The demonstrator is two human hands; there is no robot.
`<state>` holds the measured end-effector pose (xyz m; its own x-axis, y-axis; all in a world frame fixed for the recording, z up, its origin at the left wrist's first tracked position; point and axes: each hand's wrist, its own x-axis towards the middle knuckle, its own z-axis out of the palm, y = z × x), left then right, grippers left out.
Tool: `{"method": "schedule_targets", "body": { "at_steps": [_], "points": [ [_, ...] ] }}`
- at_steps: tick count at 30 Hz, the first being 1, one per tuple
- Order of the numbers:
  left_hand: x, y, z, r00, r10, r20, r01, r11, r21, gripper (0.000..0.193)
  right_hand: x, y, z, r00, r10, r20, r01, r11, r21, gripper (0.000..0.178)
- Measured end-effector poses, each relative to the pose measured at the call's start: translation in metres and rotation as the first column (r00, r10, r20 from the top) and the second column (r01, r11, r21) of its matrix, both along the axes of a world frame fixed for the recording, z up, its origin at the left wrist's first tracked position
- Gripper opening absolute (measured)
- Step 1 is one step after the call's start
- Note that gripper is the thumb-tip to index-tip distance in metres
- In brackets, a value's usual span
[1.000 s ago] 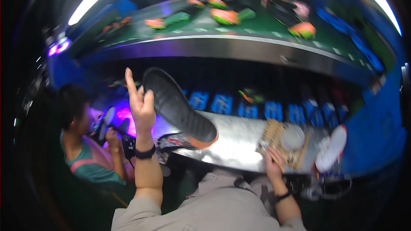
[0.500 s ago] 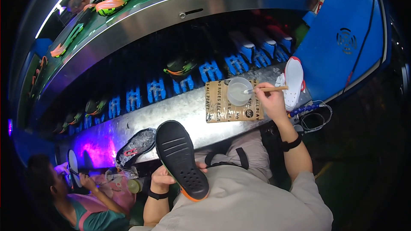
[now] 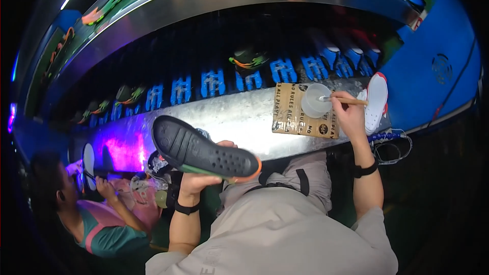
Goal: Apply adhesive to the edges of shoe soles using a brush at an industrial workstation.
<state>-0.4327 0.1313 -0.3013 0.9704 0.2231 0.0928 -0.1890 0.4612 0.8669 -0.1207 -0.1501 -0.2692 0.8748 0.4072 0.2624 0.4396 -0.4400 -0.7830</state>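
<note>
My left hand (image 3: 195,182) grips a black shoe sole (image 3: 204,150) with a green and orange edge, its fingers on both long sides. The sole is held in front of my lap, lying slantwise, its grooved, dimpled face toward me. My right hand (image 3: 349,115) pinches a thin brush (image 3: 355,101) by its wooden handle. The brush's tip is inside a clear plastic cup (image 3: 311,107) that stands on a printed brown cardboard piece (image 3: 287,126). Just right of this hand is a white sole (image 3: 376,103) with a red edge.
A long metal bench (image 3: 239,117) runs before me. Blue racks (image 3: 213,82) line its far side, some bearing shoe parts. Above hangs a metal-edged conveyor (image 3: 204,2). At left a co-worker (image 3: 109,219) handles another sole. A blue cabinet (image 3: 440,66) and coiled cable (image 3: 395,145) are at right.
My left hand has turned the black sole from steep to nearly level, its far end swinging left. The brush stays in the cup. The whole view has shifted, so the bench items sit farther right.
</note>
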Motion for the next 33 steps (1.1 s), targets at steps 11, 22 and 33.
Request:
{"method": "schedule_targets", "body": {
  "at_steps": [11,22,33],
  "points": [
    [0.014,-0.002,0.026,0.990,0.136,-0.024,-0.098,0.816,0.570,0.072,-0.081,0.047,0.039,0.710,0.704,-0.006,-0.691,0.699,0.185,0.016],
    [0.015,-0.007,0.045,0.999,0.039,-0.006,-0.033,0.907,0.420,0.080,-0.082,0.060,0.032,0.668,0.716,0.202,-0.741,0.665,0.095,0.011],
    [0.019,-0.020,0.042,0.988,0.132,-0.080,-0.074,0.859,0.507,0.045,-0.130,0.051,0.021,0.860,0.503,0.086,-0.510,0.844,0.167,0.006]
  ]
}}
